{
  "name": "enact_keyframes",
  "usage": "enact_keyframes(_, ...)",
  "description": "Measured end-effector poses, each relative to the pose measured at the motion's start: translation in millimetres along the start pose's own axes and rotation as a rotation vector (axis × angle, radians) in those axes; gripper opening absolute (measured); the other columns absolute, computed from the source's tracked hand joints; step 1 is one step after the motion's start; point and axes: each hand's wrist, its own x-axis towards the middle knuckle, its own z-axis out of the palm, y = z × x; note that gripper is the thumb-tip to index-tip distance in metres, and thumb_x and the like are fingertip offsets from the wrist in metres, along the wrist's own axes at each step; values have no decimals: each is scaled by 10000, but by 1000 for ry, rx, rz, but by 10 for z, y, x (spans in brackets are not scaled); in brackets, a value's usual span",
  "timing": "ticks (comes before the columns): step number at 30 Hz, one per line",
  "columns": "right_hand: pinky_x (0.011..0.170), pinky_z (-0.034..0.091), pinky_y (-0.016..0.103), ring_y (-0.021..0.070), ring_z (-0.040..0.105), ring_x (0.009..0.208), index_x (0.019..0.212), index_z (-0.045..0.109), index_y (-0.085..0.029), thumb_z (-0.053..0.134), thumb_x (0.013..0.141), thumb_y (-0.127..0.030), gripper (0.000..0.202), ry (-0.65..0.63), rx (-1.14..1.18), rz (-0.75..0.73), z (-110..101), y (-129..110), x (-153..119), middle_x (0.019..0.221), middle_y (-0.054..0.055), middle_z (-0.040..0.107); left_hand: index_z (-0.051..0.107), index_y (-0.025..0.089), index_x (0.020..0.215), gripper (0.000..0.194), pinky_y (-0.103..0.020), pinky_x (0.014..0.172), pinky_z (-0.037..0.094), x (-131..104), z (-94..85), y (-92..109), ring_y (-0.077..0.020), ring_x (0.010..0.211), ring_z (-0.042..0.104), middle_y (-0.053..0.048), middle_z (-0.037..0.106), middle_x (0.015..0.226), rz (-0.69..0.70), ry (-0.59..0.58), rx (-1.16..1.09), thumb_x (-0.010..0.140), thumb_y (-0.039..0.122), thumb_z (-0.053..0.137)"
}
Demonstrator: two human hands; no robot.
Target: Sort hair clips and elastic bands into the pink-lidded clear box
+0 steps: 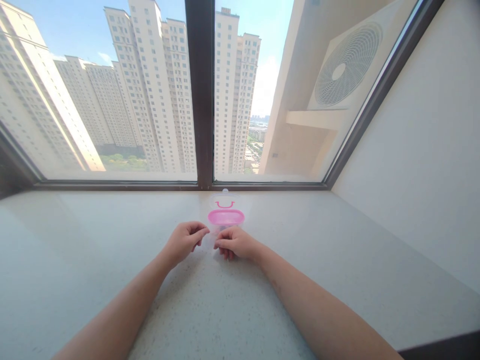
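Note:
A small clear container with a pink oval rim [226, 217] stands on the pale speckled sill, its transparent lid [225, 198] with a pink handle raised behind it. In front of the container and to its left is my left hand [187, 237], thumb and fingers brought together. My right hand [233, 242] is just before the container, its fingers curled and thumb against them, hiding part of the container's front. A small gap separates the hands. Whatever either hand pinches is too small to make out.
The speckled sill [210, 310] runs up to a dark window frame [204, 100] behind the container. A white wall [420, 150] rises on the right. Tall buildings and an air-conditioner unit [348, 65] are outside the glass.

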Motion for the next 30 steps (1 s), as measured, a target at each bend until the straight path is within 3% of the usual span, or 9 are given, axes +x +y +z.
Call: enact_keyframes(30, 396, 395, 174, 74, 520, 435, 750, 629, -107, 553, 783, -200, 125, -4, 17, -16, 9, -1, 5, 587, 8, 566, 618, 163, 681, 277, -215, 445, 312, -20, 12, 0, -97, 422, 409, 38, 495, 498, 55, -15, 104, 782, 400, 517)
